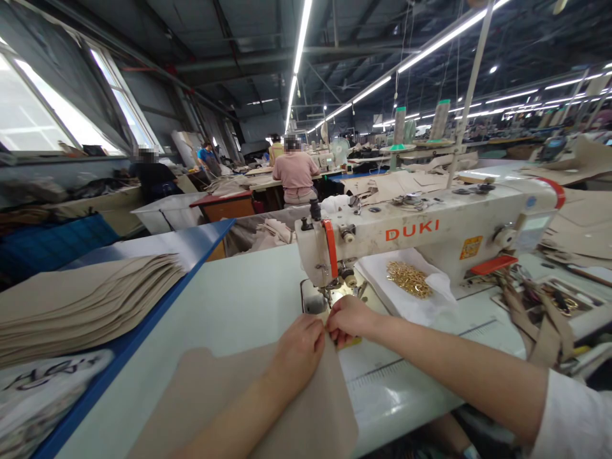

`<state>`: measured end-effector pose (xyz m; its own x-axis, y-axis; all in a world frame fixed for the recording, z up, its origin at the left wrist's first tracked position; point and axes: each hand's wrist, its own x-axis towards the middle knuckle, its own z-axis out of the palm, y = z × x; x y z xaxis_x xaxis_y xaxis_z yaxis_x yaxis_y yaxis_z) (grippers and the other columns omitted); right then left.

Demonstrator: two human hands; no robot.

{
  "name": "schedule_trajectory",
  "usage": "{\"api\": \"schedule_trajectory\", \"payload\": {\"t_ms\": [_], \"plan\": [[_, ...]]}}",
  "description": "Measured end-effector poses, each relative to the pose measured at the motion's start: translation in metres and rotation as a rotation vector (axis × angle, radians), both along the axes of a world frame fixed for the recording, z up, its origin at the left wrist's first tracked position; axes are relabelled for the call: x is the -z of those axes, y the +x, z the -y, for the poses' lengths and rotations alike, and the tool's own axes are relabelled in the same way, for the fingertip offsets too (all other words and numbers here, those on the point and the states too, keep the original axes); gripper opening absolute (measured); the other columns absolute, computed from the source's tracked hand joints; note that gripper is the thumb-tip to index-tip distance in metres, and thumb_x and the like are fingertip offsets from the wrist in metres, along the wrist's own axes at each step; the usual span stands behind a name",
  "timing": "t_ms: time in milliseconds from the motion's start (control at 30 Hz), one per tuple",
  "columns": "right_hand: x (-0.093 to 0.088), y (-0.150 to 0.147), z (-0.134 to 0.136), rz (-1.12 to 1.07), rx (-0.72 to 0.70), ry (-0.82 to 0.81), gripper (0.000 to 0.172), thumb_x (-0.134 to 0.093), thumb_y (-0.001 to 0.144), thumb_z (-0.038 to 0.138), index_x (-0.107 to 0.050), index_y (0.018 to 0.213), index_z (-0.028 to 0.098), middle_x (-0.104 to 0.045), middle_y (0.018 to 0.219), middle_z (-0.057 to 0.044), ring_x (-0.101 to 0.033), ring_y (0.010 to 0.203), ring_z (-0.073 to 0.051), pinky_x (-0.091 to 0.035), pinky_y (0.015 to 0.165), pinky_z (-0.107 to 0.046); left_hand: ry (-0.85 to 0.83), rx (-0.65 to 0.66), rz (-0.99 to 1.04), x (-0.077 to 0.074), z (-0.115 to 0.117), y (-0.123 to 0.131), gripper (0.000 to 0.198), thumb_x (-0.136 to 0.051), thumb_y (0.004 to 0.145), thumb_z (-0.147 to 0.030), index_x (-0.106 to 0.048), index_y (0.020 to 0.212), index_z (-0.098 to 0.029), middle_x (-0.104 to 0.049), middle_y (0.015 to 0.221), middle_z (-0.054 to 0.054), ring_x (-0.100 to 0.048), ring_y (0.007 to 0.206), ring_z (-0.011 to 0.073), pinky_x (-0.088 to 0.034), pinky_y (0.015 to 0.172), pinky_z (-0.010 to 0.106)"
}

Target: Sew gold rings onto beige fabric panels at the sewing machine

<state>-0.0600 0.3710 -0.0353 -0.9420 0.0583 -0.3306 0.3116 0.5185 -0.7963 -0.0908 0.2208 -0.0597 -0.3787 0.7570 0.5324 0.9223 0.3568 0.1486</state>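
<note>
A flat beige fabric panel (229, 382) lies on the pale table in front of the sewing machine (373, 236). My left hand (300, 347) rests on the panel near its top edge, fingers curled down against the cloth. Just right of it, my right hand (351, 319) is pinched at the panel's edge, close below the needle area (335, 292). Its fingertips are partly hidden, so anything small between them does not show. Behind the right hand, a white cloth-lined tray (382, 271) holds a heap of gold metal fittings (410, 279).
Stacked beige panels (86, 299) lie on a blue-edged table (191, 268) at the left. Beige straps (540, 319) and a parts tray (586, 296) sit at the right. A ruler scale (382, 370) marks the table's front. Further back, a person in pink (295, 175) sits among other workers.
</note>
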Motion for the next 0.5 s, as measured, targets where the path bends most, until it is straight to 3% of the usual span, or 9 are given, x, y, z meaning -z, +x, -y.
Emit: {"api": "schedule_trajectory", "payload": {"t_ms": [167,300,500], "plan": [[0.002,0.019,-0.009,-0.276,-0.066,0.270,0.015,-0.052,0.078,0.006,-0.066,0.075,0.013,-0.065,0.072,-0.005,-0.063,0.070,-0.017,-0.049,0.068,-0.025,0.003,0.000,0.050,-0.005,-0.002,-0.001,0.021,-0.049,0.073,0.001,-0.050,0.062,-0.017,-0.058,0.068,0.001,-0.057,0.068,0.0155,-0.048,0.062,0.024],[0.009,0.040,-0.019,-0.508,-0.212,0.427,0.016,-0.054,0.083,0.009,-0.068,0.089,0.015,-0.064,0.093,-0.007,-0.055,0.095,-0.022,-0.041,0.088,-0.033,0.023,-0.016,0.060,-0.005,-0.002,0.000,0.020,-0.050,0.072,0.001,-0.050,0.062,-0.017,-0.058,0.067,0.001,-0.057,0.068,0.0159,-0.047,0.062,0.025],[0.023,0.048,-0.025,-0.756,-0.406,0.653,0.019,-0.051,0.088,0.010,-0.065,0.099,0.016,-0.059,0.090,-0.006,-0.050,0.089,-0.021,-0.042,0.079,-0.030,0.054,-0.019,0.117,-0.003,0.000,0.001,0.019,-0.053,0.073,0.000,-0.053,0.065,-0.017,-0.061,0.070,0.001,-0.058,0.070,0.0156,-0.047,0.065,0.025]]}}
